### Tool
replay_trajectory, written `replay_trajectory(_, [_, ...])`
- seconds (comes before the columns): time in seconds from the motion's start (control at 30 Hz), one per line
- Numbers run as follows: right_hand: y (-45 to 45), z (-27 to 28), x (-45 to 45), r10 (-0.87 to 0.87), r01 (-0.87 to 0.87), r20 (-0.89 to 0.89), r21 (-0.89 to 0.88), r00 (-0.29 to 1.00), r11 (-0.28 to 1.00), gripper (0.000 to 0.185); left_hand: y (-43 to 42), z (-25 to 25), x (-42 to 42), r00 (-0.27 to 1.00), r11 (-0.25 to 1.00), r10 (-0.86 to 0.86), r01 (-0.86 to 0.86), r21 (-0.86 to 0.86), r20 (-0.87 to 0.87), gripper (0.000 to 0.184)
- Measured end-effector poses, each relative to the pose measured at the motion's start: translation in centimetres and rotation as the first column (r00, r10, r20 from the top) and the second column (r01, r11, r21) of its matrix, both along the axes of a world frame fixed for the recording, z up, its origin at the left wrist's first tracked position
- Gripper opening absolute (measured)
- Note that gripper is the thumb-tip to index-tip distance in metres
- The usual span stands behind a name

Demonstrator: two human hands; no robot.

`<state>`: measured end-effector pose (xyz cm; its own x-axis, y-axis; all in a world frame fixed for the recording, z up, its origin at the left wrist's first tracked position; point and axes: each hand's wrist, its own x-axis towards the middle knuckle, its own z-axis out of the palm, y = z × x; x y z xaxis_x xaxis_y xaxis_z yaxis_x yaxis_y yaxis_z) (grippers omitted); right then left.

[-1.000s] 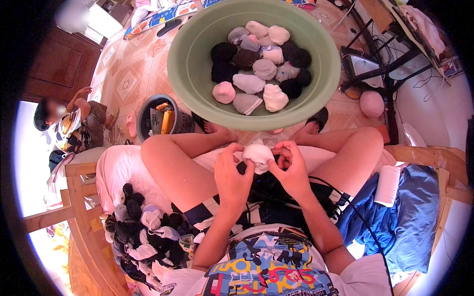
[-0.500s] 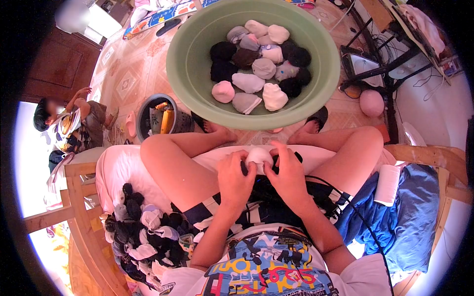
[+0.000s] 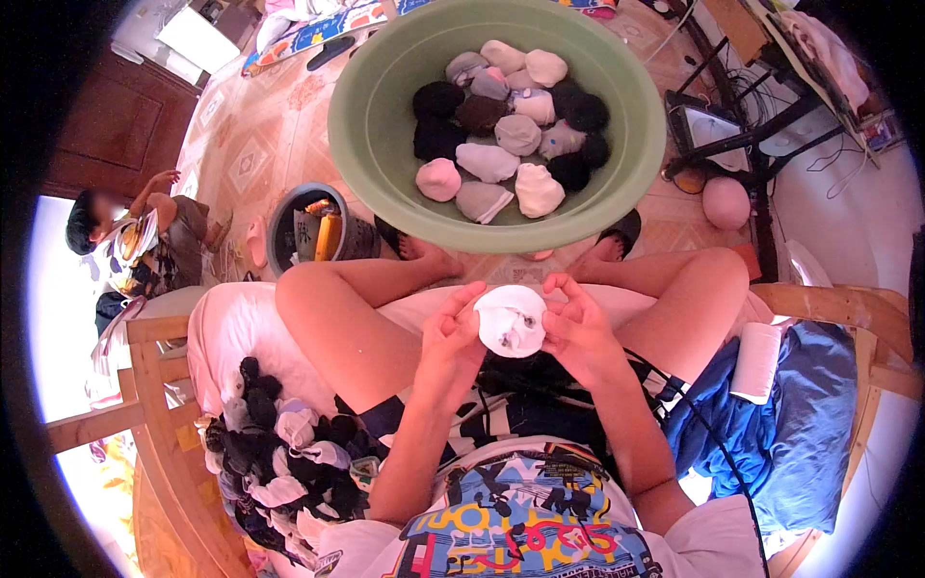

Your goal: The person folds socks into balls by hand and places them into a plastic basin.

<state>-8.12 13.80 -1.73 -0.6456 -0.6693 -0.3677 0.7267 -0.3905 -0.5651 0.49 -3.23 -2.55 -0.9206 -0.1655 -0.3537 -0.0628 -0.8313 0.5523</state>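
A white balled-up sock (image 3: 511, 322) with small dark marks is held above my lap between both hands. My left hand (image 3: 451, 339) grips its left side, and my right hand (image 3: 578, 332) pinches its right side with the index finger raised. In front of my knees is a large green basin (image 3: 385, 207), in which several rolled socks in white, grey, pink, brown and black lie grouped. Beside my left hip lies a heap of loose socks (image 3: 279, 453), mostly black, white and grey.
A grey bucket (image 3: 355, 241) holding yellow packaging stands left of the basin. Another person (image 3: 145, 231) sits low at the far left. Wooden armrests (image 3: 154, 433) flank me. Blue fabric (image 3: 800, 433) and a white roll (image 3: 755, 361) are at my right. A dark cable crosses my right forearm.
The white sock ball has come up a little toward me and turned, now showing a rounded face with dark marks. Both hands have spread apart to its sides.
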Motion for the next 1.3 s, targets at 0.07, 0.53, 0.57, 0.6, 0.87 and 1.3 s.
replay_trajectory(0.07, [0.2, 0.2, 0.2, 0.050, -0.032, 0.096, -0.184, 0.994, 0.982, 0.041, 0.2, 0.4, 0.3, 0.999, 0.997, -0.003, 0.006, 0.078, -0.035, 0.049])
replay_trajectory(0.53, [-0.1, 0.4, 0.3, 0.121, -0.104, 0.069, -0.218, 0.990, 0.970, 0.033, -0.2, 1.7, 0.0, 0.992, 0.936, -0.124, 0.120, 0.330, -0.008, 0.040])
replay_trajectory(0.57, [-0.1, 0.6, 0.3, 0.148, -0.133, 0.063, -0.192, 0.987, 0.972, 0.028, -0.4, 1.4, 0.0, 0.986, 0.936, -0.169, 0.164, 0.312, -0.009, 0.035])
replay_trajectory(0.6, [-0.2, 0.5, 0.3, 0.145, -0.130, 0.063, -0.192, 0.987, 0.973, 0.028, -0.5, 1.2, 0.0, 0.977, 0.933, -0.215, 0.208, 0.294, -0.008, 0.031])
replay_trajectory(0.87, [-0.7, -0.3, 0.3, -0.007, 0.002, 0.097, 0.052, 0.995, 0.999, 0.019, 1.0, 1.3, -1.0, 0.975, 0.985, -0.162, 0.150, 0.088, 0.152, 0.018])
replay_trajectory(1.3, [-0.3, -1.6, 0.5, -0.168, 0.169, -0.020, 0.101, 0.986, 0.980, 0.014, 1.9, 0.3, -0.7, 1.000, 0.714, 0.011, -0.017, -0.700, -0.013, 0.047])
